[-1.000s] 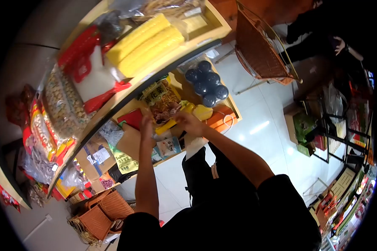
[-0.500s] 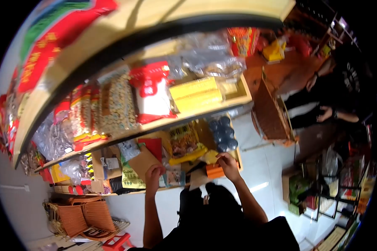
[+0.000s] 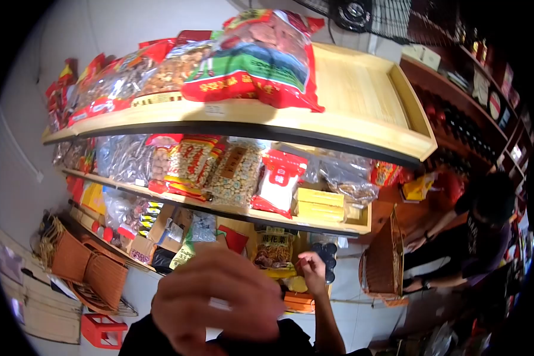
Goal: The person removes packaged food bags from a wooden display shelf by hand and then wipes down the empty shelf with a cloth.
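Observation:
My left hand point(image 3: 219, 293) is raised close to the camera, large and blurred. Its fingers look bent, but the smear hides whether anything is in them. It covers part of the lowest shelf and my lap. My right hand point(image 3: 312, 272) hovers at the lowest shelf, fingers loosely bent and apart, with nothing visible in them. Just left of it is a yellow bag of dried daylily point(image 3: 274, 249). Dark round items packed together point(image 3: 324, 252) sit behind and to its right. An orange box point(image 3: 299, 301) lies below, near my right wrist.
The middle shelf holds a red-and-white bag point(image 3: 279, 183), a bag of pale nuts or seeds point(image 3: 236, 175) and yellow packets point(image 3: 320, 204). A large red-green bag point(image 3: 258, 65) overhangs the top shelf's edge. Baskets point(image 3: 382, 258) and a person point(image 3: 471, 237) are at right; a red stool point(image 3: 104, 330) stands lower left.
My left hand has left the brown cardboard on the lowest shelf and come up close to the camera. My right hand stays near the dark round items. The view has tilted up, showing the top shelf.

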A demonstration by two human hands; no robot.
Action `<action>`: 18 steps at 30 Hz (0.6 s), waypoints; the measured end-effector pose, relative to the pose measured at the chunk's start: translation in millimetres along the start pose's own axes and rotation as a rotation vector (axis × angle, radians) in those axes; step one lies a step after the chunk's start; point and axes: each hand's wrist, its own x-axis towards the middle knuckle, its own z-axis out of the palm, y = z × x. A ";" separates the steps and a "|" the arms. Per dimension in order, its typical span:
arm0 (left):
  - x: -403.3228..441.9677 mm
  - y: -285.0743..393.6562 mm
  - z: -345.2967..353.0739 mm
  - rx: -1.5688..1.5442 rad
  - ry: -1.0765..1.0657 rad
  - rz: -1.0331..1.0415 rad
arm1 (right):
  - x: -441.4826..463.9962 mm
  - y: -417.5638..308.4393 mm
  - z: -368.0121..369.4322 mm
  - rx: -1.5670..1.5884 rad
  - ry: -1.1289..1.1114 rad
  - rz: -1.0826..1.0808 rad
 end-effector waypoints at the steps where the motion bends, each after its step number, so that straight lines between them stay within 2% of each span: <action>1: 7.3 2.9 1.9 0.008 -0.043 0.104 | -4.2 10.1 0.5 -0.056 -0.020 -0.055; 3: 26.2 4.5 7.6 0.007 -0.126 0.296 | -15.8 14.4 6.0 -0.017 -0.064 -0.006; 5: 44.0 0.1 14.3 -0.013 -0.209 0.444 | -30.8 32.1 5.8 -0.044 -0.075 0.149; 7: 48.4 1.3 15.7 -0.003 -0.236 0.474 | -42.9 64.6 -3.2 -0.058 -0.139 0.178; 9: 50.0 1.2 15.4 0.008 -0.253 0.478 | -50.5 61.4 3.9 -0.268 -0.180 0.241; 11: 52.8 0.4 14.4 0.019 -0.268 0.476 | -55.9 58.2 1.0 -0.287 -0.202 0.240; 13: 53.7 -1.6 14.3 0.033 -0.281 0.467 | -62.9 64.5 -0.1 -0.299 -0.213 0.124; 18: 56.7 -5.8 15.2 0.063 -0.311 0.435 | -50.0 35.2 -7.4 -0.477 -0.261 0.232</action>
